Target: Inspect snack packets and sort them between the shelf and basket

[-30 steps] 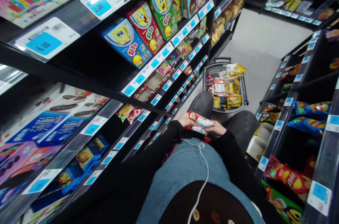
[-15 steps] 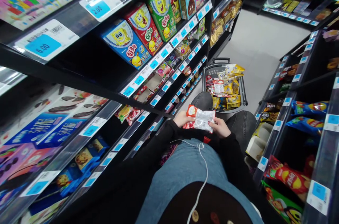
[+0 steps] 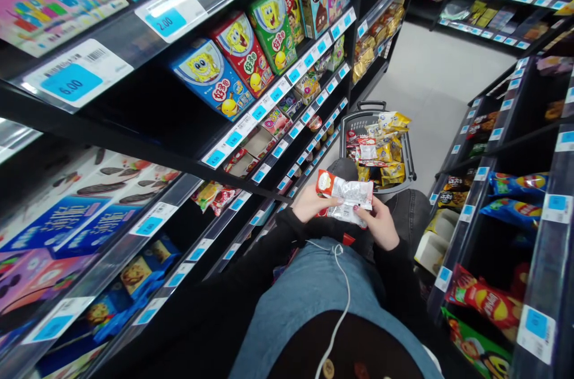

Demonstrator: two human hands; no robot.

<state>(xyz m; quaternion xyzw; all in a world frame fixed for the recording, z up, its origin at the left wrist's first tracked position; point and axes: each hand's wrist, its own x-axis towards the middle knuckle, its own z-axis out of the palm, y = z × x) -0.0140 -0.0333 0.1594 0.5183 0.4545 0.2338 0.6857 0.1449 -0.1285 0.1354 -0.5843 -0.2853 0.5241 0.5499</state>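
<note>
Between my two hands is a red and white snack packet (image 3: 344,192), its pale printed back turned up towards me. My left hand (image 3: 309,202) grips its left end, thumb on top. At the right end my right hand (image 3: 379,221) pinches it, thumb across the back and the other fingers hidden underneath. Just beyond the packet, on the floor, stands a grey shopping basket (image 3: 409,159) with a handle. Several yellow snack packets (image 3: 391,171) and red and white ones lie heaped in it.
Shelves close in on both sides. Cartoon snack boxes (image 3: 237,47) line the left shelf, above blue biscuit boxes (image 3: 107,211). On the right shelf lie blue snack bags (image 3: 515,211) and a red bag (image 3: 487,301). A white cord (image 3: 347,295) hangs over my blue apron.
Both hands have lifted the packet slightly nearer to me and tilted it, and the right hand's grip shows more clearly. The basket shifts slightly in view as the camera moves.
</note>
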